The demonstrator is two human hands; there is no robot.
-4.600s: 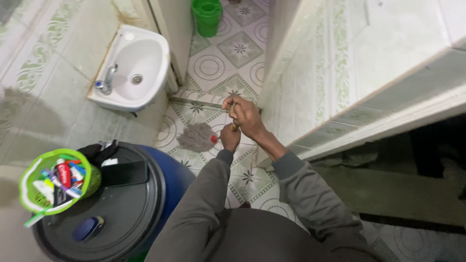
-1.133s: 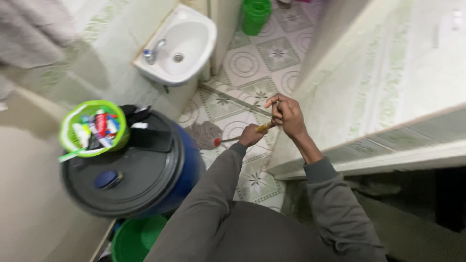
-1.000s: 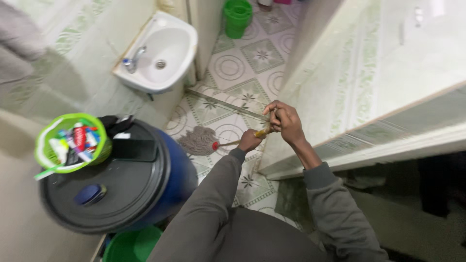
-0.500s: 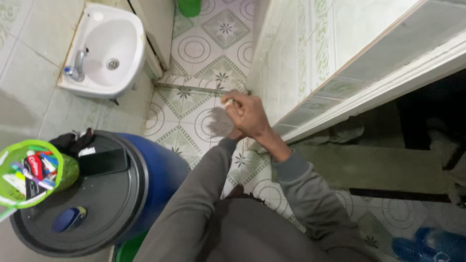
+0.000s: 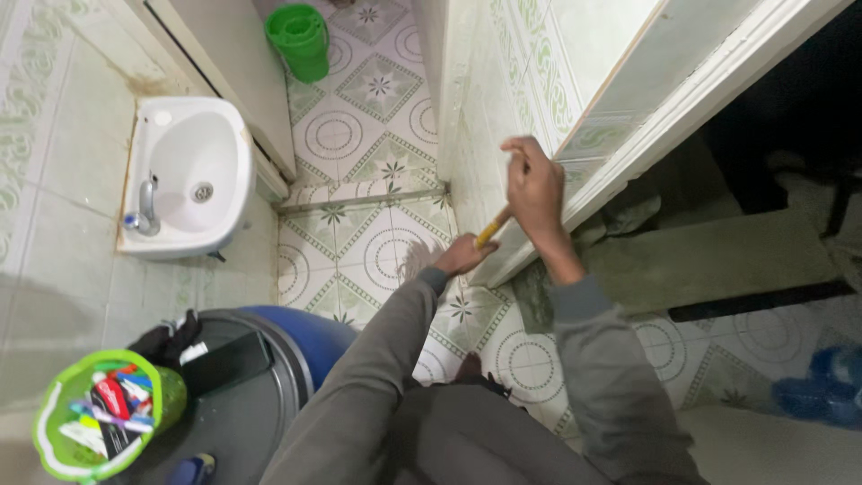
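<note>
Grey long sleeves, bare hands

The person wears a plain grey sweatshirt with ribbed cuffs at both wrists; the left hand (image 5: 462,256) and right hand (image 5: 532,184) are bare, without gloves, at about twelve o'clock from the torso.

Light even and soft, moderately bright; source not in view. White sink (image 5: 193,175) and pale wall tiles (image 5: 63,171) read clean, no blown highlights, faint sheen only on glazed floor tiles (image 5: 359,135). Doorway (image 5: 790,99) at upper right falls to near black, detail lost. Soft shadow on wall at left, below sink. Wide lens bends straight edges toward the corners. Slight motion softness on right hand (image 5: 532,184); blue object (image 5: 831,386) at far right edge smeared, out of focus.
</note>
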